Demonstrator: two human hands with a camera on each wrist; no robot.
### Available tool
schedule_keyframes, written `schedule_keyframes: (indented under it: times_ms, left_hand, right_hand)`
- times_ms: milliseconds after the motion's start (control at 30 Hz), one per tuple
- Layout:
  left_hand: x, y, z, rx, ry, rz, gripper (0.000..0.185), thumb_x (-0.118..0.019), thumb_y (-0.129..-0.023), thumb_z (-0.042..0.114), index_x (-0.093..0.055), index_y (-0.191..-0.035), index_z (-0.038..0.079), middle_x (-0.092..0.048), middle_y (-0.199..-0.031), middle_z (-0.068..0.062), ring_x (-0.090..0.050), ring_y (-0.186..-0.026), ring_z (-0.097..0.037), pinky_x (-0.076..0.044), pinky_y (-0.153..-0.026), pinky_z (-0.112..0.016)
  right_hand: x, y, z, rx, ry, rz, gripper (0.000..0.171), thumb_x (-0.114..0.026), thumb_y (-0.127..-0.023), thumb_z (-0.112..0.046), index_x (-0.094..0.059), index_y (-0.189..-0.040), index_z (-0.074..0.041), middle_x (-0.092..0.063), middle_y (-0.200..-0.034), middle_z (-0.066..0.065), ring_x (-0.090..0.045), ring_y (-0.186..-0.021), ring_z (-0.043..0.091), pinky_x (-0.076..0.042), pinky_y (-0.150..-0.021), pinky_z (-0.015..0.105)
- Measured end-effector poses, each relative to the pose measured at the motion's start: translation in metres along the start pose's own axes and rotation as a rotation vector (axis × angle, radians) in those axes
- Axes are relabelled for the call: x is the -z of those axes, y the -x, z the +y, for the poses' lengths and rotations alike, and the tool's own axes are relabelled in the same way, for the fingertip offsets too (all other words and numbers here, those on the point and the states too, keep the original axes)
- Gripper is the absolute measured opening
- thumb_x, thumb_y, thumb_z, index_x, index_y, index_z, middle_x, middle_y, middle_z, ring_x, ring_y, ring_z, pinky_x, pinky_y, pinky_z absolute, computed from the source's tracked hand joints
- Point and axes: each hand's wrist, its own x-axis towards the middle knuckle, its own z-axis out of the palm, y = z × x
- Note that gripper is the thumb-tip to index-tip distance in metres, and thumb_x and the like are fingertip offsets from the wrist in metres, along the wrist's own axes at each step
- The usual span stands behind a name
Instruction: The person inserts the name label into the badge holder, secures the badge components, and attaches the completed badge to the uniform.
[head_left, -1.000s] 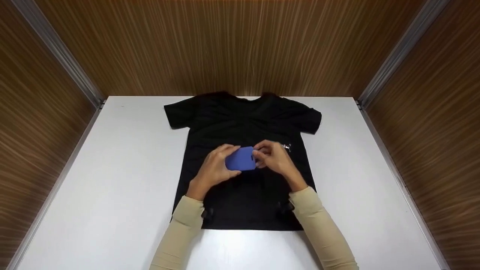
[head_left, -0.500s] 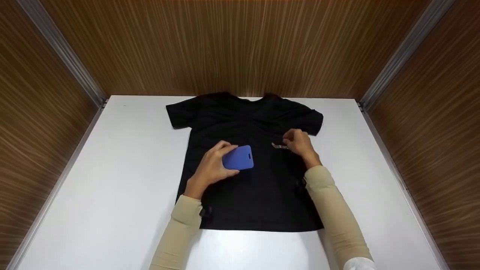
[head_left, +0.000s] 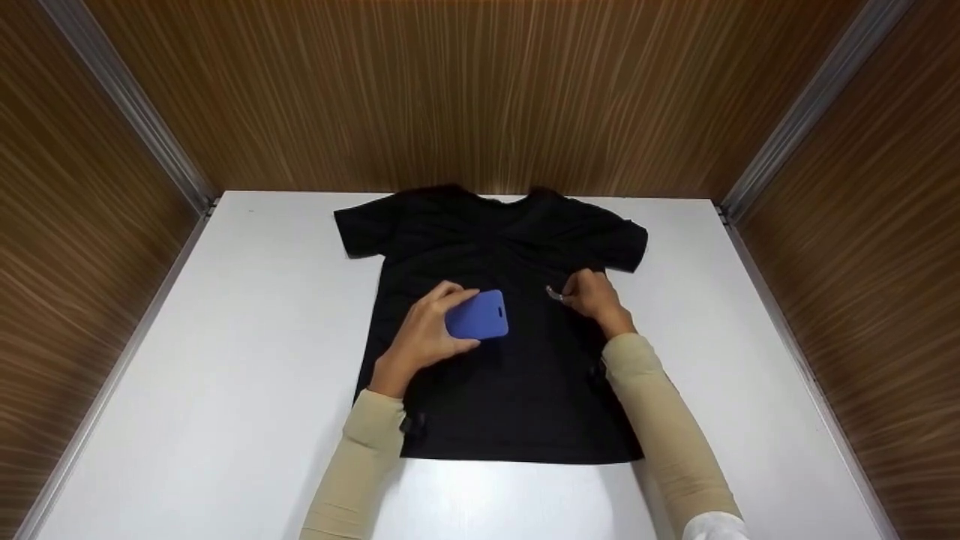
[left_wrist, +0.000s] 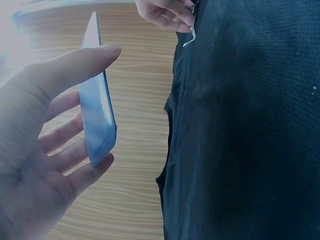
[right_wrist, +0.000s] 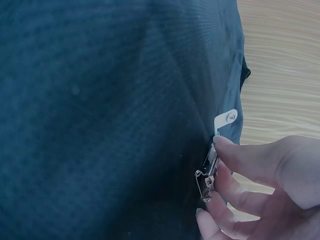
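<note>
My left hand (head_left: 427,330) grips a blue badge holder (head_left: 478,316) by its long edges, thumb on one side and fingers on the other. A dark slot shows at its right end. In the left wrist view the holder (left_wrist: 97,110) is seen nearly edge-on. To the right, my right hand (head_left: 595,295) pinches a metal badge clip (head_left: 555,294) over the black T-shirt (head_left: 487,405). The right wrist view shows the clip's safety pin (right_wrist: 201,185) and its pale strap with a snap (right_wrist: 227,118). My fingers cover part of the clip.
The T-shirt lies spread face up on a white table (head_left: 247,360), its neck at the back edge. Brown wood-grain panels (head_left: 480,97) enclose the back and both sides.
My right hand has left the badge holder's slotted end, moved right and taken hold of the badge clip lying on the shirt. The left hand has barely moved.
</note>
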Motion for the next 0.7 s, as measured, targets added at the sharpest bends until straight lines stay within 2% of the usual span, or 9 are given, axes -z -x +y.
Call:
schedule_keyframes:
  times_ms: [200, 367, 533, 700]
  left_hand:
    - [0.0, 0.0, 0.0, -0.011, 0.002, 0.011, 0.075, -0.096, -0.07, 0.016, -0.066, -0.138, 0.011, -0.062, -0.127, -0.013, -0.064, -0.112, -0.032, -0.055, -0.098, -0.052]
    - [-0.001, 0.001, -0.001, -0.009, -0.011, 0.003, 0.074, -0.096, -0.07, 0.017, -0.067, -0.138, 0.013, -0.062, -0.128, -0.012, -0.064, -0.112, -0.03, -0.054, -0.098, -0.05]
    - [-0.001, 0.001, 0.0, -0.008, -0.008, 0.005, 0.074, -0.097, -0.069, 0.017, -0.067, -0.137, 0.014, -0.062, -0.128, -0.012, -0.063, -0.112, -0.031, -0.054, -0.099, -0.05]
    - [-0.001, 0.0, 0.0, -0.007, -0.005, 0.005, 0.073, -0.097, -0.069, 0.017, -0.068, -0.136, 0.014, -0.062, -0.128, -0.012, -0.063, -0.113, -0.031, -0.054, -0.099, -0.051]
  right_hand:
    - [0.002, 0.005, -0.003, -0.002, 0.015, -0.029, 0.011, -0.073, -0.088, -0.006, -0.074, -0.093, 0.004, -0.075, -0.101, 0.024, -0.069, -0.098, 0.043, -0.055, -0.091, 0.054]
    - [0.006, 0.009, -0.004, 0.024, -0.037, -0.04, 0.008, -0.074, -0.088, -0.006, -0.072, -0.091, 0.002, -0.075, -0.096, 0.021, -0.068, -0.089, 0.036, -0.055, -0.086, 0.049]
    - [0.012, 0.014, -0.008, 0.052, -0.17, -0.063, 0.009, -0.072, -0.09, -0.003, -0.071, -0.095, 0.004, -0.075, -0.092, 0.02, -0.068, -0.075, 0.021, -0.057, -0.071, 0.034]
    - [0.02, 0.021, -0.018, 0.08, -0.288, -0.08, 0.011, -0.071, -0.094, -0.004, -0.074, -0.099, 0.006, -0.073, -0.084, 0.019, -0.062, -0.063, 0.01, -0.052, -0.059, 0.022]
